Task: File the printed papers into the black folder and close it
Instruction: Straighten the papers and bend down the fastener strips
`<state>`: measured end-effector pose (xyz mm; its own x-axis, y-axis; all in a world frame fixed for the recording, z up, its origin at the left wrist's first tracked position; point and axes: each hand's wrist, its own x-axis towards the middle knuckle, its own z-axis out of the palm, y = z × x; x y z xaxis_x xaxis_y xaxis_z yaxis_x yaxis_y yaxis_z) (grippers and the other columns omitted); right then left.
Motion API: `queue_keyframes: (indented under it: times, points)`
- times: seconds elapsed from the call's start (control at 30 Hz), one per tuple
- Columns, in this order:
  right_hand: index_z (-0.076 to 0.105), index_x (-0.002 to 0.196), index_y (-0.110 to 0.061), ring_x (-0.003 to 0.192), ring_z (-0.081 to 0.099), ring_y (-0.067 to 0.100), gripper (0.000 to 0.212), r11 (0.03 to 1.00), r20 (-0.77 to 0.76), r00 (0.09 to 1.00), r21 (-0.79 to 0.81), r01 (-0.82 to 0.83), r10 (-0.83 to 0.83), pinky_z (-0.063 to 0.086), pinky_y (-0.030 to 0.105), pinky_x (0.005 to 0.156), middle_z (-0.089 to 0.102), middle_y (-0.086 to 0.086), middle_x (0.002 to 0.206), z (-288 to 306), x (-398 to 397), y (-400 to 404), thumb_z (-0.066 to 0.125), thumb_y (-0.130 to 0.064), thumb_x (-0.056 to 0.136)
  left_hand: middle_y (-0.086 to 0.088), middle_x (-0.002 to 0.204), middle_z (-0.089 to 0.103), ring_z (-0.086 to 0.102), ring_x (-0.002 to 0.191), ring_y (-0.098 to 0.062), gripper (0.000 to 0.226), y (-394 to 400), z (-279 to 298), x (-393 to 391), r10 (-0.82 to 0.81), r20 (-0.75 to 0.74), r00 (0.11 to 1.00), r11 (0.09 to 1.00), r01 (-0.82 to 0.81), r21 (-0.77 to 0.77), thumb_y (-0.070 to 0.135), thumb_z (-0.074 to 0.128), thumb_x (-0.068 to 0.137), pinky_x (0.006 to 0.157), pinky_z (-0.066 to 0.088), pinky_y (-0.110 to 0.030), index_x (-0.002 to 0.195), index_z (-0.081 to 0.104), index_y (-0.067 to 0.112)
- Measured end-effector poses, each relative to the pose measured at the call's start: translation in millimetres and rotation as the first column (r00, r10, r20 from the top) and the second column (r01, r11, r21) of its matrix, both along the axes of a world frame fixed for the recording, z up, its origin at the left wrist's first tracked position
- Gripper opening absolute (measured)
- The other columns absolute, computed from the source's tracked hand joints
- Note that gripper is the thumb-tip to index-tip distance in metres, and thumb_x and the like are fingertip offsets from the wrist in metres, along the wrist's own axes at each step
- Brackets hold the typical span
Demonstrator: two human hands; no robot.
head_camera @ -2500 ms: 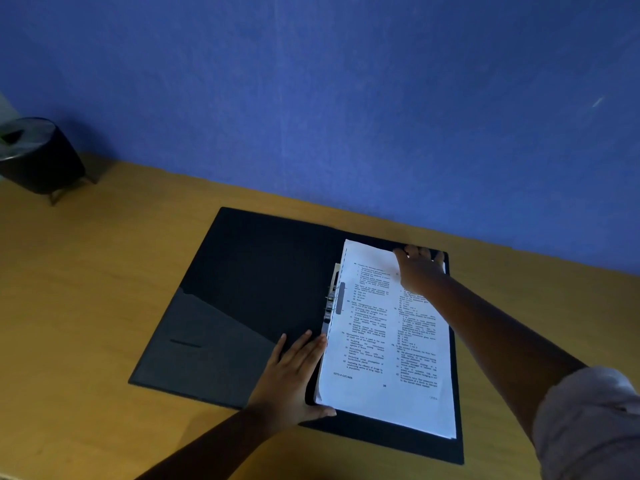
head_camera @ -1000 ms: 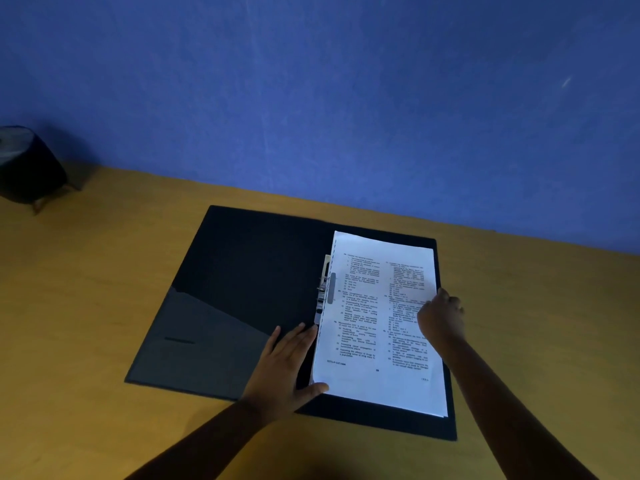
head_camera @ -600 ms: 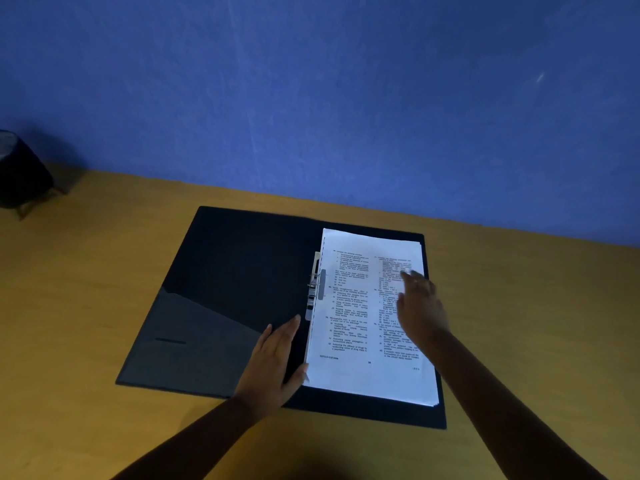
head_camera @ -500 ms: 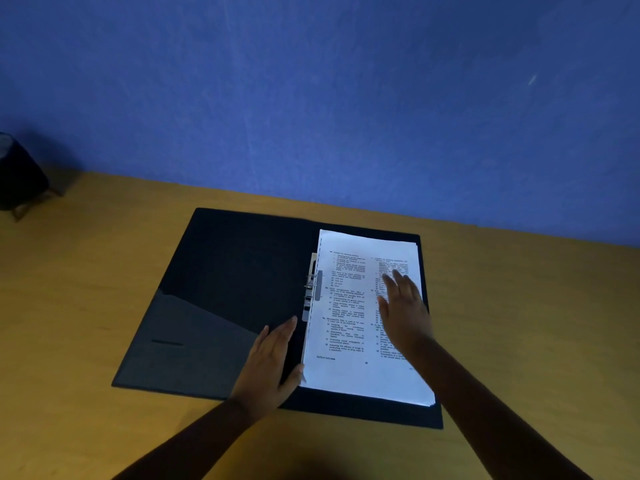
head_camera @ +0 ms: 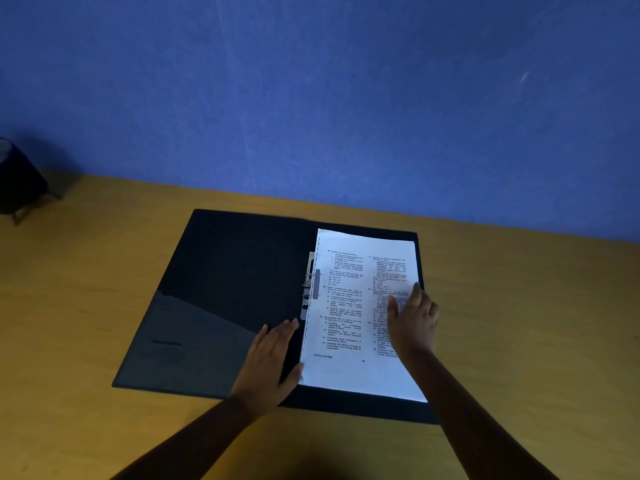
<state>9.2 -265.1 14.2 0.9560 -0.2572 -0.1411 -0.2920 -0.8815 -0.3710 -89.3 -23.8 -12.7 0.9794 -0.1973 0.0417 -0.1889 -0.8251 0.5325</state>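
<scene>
The black folder (head_camera: 228, 271) lies open and flat on the wooden table. A stack of printed papers (head_camera: 346, 306) rests on its right half, with the left margin against the metal clip (head_camera: 309, 289) at the spine. My left hand (head_camera: 273, 358) lies flat with straight fingers on the folder's inside, just left of the papers' lower edge. Over the right side of the top sheet my right hand (head_camera: 412, 323) lies with its fingers spread and straight, near the papers' right edge. A grey pocket (head_camera: 180, 341) covers the lower part of the left flap.
The wooden table (head_camera: 519, 323) runs up to a blue wall (head_camera: 311, 98) behind the folder. A dark round object on small legs (head_camera: 17, 185) stands at the far left edge of the table.
My right hand slid from the papers' top right corner down the right edge, across the middle of the sheet, then back toward the right edge. My left hand stayed beside the spine.
</scene>
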Motion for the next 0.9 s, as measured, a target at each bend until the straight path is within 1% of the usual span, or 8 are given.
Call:
queue_keyframes:
  times: [0.13, 0.27, 0.37, 0.5, 0.57, 0.63, 0.73, 0.9]
  points:
    - [0.015, 0.145, -0.002, 0.136, 0.025, 0.036, 0.07, 1.0, -0.01, 1.0, -0.006, -0.007, 0.007, 0.028, 0.047, 0.11, 0.027, 0.02, 0.15, -2, 0, 3, 0.038, -0.046, 0.095, -0.002, 0.149, 0.035, 0.018, 0.138, -0.006, 0.07, 0, 0, 0, 0.001, 0.003, 1.0, 1.0, -0.001, 0.001, 0.051, 0.031, 0.086, 0.116, -0.008, -0.021, 0.144, 0.025, 0.012]
    - [0.018, 0.145, -0.005, 0.136, 0.028, 0.038, 0.07, 1.0, -0.012, 1.0, -0.02, -0.006, 0.006, 0.032, 0.048, 0.108, 0.03, 0.02, 0.15, 2, 3, -2, 0.035, -0.049, 0.095, 0.0, 0.15, 0.034, 0.02, 0.138, -0.006, 0.07, 0, 0, 1, 0.0, 0.003, 1.0, 1.0, 0.0, -0.004, 0.052, 0.03, 0.086, 0.117, -0.007, -0.022, 0.144, 0.023, 0.013]
    - [0.015, 0.147, -0.008, 0.139, 0.023, 0.039, 0.07, 0.998, -0.015, 1.0, -0.066, -0.014, 0.013, 0.029, 0.048, 0.111, 0.02, 0.021, 0.154, 6, 3, 2, 0.032, -0.052, 0.094, 0.002, 0.149, 0.034, 0.024, 0.138, -0.007, 0.068, 1, 1, 1, 0.013, -0.001, 1.0, 0.998, -0.013, -0.054, 0.05, 0.034, 0.087, 0.118, -0.001, -0.022, 0.144, 0.02, 0.016]
    - [0.008, 0.15, -0.015, 0.147, -0.001, 0.032, 0.065, 0.974, 0.0, 0.974, -0.025, -0.227, 0.227, 0.016, 0.043, 0.118, -0.001, 0.014, 0.159, -2, 0, 11, 0.033, -0.044, 0.097, 0.005, 0.15, 0.028, 0.024, 0.138, -0.008, 0.063, 2, 1, 1, 0.022, -0.019, 1.0, 0.993, -0.024, -0.115, 0.04, 0.045, 0.091, 0.118, 0.002, -0.022, 0.142, 0.011, 0.023]
    - [0.008, 0.15, -0.015, 0.147, -0.006, 0.029, 0.064, 0.948, 0.015, 0.948, -0.042, -0.316, 0.317, 0.01, 0.039, 0.118, -0.003, 0.012, 0.16, -10, -2, 14, 0.033, -0.042, 0.098, 0.009, 0.15, 0.022, 0.023, 0.14, -0.009, 0.062, 3, 1, 1, 0.04, -0.033, 0.999, 0.989, -0.044, -0.143, 0.033, 0.05, 0.092, 0.119, 0.002, -0.023, 0.143, 0.018, 0.019]
    - [0.005, 0.15, -0.016, 0.147, -0.009, 0.026, 0.063, 0.928, 0.009, 0.93, -0.064, -0.367, 0.369, 0.003, 0.034, 0.117, -0.005, 0.01, 0.16, -17, -5, 15, 0.03, -0.043, 0.098, 0.014, 0.147, 0.019, 0.023, 0.139, -0.008, 0.064, 3, 4, 2, 0.066, -0.053, 0.996, 0.981, -0.074, -0.18, 0.03, 0.05, 0.093, 0.118, 0.008, -0.026, 0.145, 0.018, 0.015]
    - [-0.001, 0.149, -0.017, 0.146, -0.011, 0.023, 0.063, 0.907, -0.006, 0.914, -0.128, -0.402, 0.405, -0.008, 0.032, 0.116, -0.006, 0.01, 0.159, -27, -7, 13, 0.023, -0.045, 0.099, 0.011, 0.142, 0.033, 0.034, 0.132, -0.006, 0.063, 4, 12, 6, 0.1, -0.043, 0.994, 0.968, -0.108, -0.228, 0.029, 0.048, 0.094, 0.113, 0.022, -0.031, 0.145, 0.012, 0.02]
    - [-0.003, 0.148, -0.016, 0.146, -0.011, 0.024, 0.062, 0.9, 0.006, 0.913, -0.174, -0.401, 0.408, -0.008, 0.033, 0.118, -0.005, 0.011, 0.159, -34, -6, 14, 0.02, -0.046, 0.098, -0.001, 0.136, 0.051, 0.047, 0.123, -0.012, 0.051, 10, 21, 34, 0.148, -0.005, 0.989, 0.977, -0.147, -0.157, 0.023, 0.051, 0.093, 0.11, 0.033, -0.047, 0.14, 0.033, 0.014]
